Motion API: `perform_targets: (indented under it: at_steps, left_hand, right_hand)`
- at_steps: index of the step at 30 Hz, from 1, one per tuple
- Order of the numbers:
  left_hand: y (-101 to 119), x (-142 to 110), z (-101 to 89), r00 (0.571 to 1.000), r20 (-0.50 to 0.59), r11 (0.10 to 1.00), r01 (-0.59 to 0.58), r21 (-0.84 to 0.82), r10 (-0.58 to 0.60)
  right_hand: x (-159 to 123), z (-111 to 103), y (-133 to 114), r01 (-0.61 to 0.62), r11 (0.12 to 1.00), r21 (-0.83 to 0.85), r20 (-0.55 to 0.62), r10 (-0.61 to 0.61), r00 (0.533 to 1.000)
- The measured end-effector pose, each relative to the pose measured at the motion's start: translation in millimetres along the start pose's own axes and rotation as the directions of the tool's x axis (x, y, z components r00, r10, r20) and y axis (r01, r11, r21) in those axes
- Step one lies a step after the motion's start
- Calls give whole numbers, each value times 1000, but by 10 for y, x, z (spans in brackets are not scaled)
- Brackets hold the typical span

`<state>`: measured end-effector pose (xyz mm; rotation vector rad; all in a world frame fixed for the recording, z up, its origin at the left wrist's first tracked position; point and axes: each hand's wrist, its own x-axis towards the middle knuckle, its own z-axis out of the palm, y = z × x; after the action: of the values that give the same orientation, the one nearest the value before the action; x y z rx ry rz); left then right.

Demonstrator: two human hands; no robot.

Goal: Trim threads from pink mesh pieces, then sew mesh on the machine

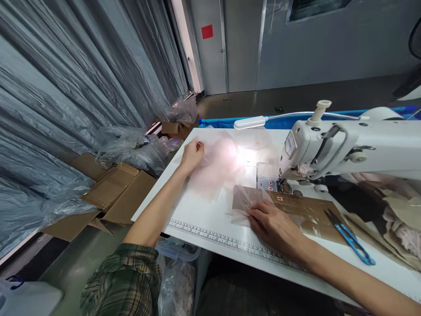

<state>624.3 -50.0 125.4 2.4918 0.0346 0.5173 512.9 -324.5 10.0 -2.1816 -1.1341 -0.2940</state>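
Observation:
A sheer pale-pink fabric (213,171) like tulle spreads over the white table, blurred and washed out under the lamp. At its left edge, my left hand (193,154) is closed with curled fingers on the fabric. My right hand (271,221) pinches a gathered edge of the sheer material in front of the sewing machine (305,149). Beneath that edge lies a flat brownish-grey patch (245,199), partly covered by the fabric. The machine's needle area is just beyond my right hand, with the fabric's far part beside it.
Blue-handled scissors (351,241) lie on brown taped card (315,215) at the right. A printed ruler (210,237) runs along the table's front edge. The lamp (251,122) hangs over the back. Beige cloth (403,206) is piled right; cardboard boxes (121,188) stand left.

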Motion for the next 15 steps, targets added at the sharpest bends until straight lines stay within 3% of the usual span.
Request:
perform_targets:
  at_steps: [3,5,8,12,15]
  left_hand:
    - [62,-262,25,955,251,913,-237,333,157]
    - [124,-407,97,910,375,810,-353,469,179]
    - [181,-441,228,887,452,722,-376,581,98]
    - [170,-207,340,853,521,711,-381,591,24]
    - [166,-13,335,869,493,718,-368,590,40]
  right_hand:
    - [-28,-13,-25,7,1000,-27,21,-7,1000]
    - [-30,-24,-35,11,998,-63,36,-9,999]
    - [-3,-30,-39,18,993,-120,34,-13,999]
    - [35,11,-30,42,990,-135,0,-43,999]
    - [48,60,-14,47,988,-148,0,-47,999]
